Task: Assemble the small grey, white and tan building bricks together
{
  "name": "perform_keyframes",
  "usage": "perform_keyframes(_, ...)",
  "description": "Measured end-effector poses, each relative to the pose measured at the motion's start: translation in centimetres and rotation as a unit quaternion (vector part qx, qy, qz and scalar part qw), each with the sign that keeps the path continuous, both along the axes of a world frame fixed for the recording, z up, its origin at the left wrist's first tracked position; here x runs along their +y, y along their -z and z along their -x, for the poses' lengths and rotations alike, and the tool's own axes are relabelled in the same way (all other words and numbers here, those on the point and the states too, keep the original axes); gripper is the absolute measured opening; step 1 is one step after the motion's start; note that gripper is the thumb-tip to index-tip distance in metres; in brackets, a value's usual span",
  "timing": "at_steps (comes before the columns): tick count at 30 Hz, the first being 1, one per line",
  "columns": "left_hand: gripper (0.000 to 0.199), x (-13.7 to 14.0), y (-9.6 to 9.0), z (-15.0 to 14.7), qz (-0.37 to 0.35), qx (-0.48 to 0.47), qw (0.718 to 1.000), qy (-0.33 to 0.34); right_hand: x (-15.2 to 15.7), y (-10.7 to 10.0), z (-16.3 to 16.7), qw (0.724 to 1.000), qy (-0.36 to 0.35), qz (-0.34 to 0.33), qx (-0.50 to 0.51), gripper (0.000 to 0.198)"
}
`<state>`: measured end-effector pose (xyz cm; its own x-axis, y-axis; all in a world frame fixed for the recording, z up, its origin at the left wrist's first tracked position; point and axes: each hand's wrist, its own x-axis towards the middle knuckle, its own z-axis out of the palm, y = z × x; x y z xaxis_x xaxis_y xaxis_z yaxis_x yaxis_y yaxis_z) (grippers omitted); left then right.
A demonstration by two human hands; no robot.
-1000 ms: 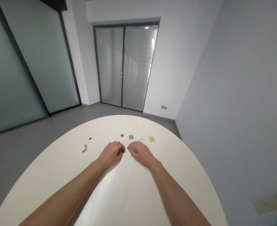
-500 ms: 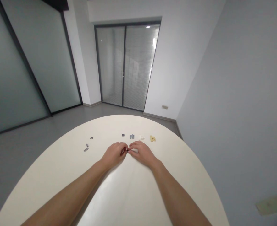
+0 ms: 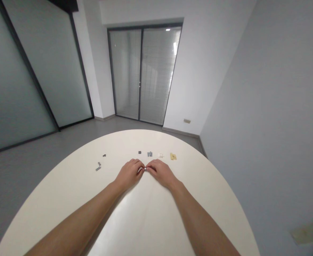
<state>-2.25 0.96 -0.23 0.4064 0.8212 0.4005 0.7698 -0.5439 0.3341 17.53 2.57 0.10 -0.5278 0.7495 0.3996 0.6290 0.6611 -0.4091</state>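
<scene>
While both bare forearms reach up from the lower edge of the frame, slanting inward from the lower left and lower right, the left hand (image 3: 129,173) and the right hand (image 3: 160,171) meet just below the centre. Each is held back upward, knuckles raised and fingers curled inward, so that the tips point toward one another. The left thumb and fingers are pinched together on a tiny dark piece with a bright glint (image 3: 145,169), which sits between the two hands; the right fingers close on it from the other side. Its exact shape is too small to tell.

Both hands are over a round, glossy white counter (image 3: 52,199) that fills the lower middle of the frame. Just above the hands in the picture runs a row of small things: a dark square piece (image 3: 139,152), a blue-grey cluster of pieces (image 3: 150,154), some white pieces (image 3: 161,155) and, rightmost, flat yellow pieces (image 3: 173,156). Left of centre, well apart from the left hand, lie a small dark piece (image 3: 104,155), a short grey piece (image 3: 99,163) and a longer grey bar (image 3: 98,169).
</scene>
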Motion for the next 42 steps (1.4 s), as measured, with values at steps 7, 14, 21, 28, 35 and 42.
perform_keyframes(7,0.015,-0.29,-0.19,-0.07,0.0,-0.016,1.0,-0.024,-0.24,-0.14,0.0,0.999,0.003,-0.018,0.029,0.015)
perform_keyframes(14,0.02,-0.29,-0.32,-0.05,-0.001,-0.032,0.999,-0.038,-0.39,-0.51,-0.03,0.998,0.003,-0.045,0.033,0.013)
perform_keyframes(21,0.017,-0.33,-0.36,-0.25,-0.015,-0.013,1.0,-0.016,-0.16,-0.26,-0.02,0.999,-0.002,-0.047,0.023,0.008)
perform_keyframes(28,0.02,-0.31,-0.38,-0.32,-0.023,-0.005,1.0,-0.012,-0.43,-0.59,0.02,0.999,0.0,-0.032,0.023,0.01)
perform_keyframes(35,0.015,-0.34,-0.26,-0.36,-0.044,-0.014,0.999,-0.017,-0.56,-0.88,0.06,0.999,0.013,-0.022,0.038,0.012)
perform_keyframes(42,0.018,-0.24,-0.19,-0.2,-0.05,-0.007,0.998,-0.025,-0.4,-0.64,0.0,0.999,0.022,-0.023,0.034,0.011)
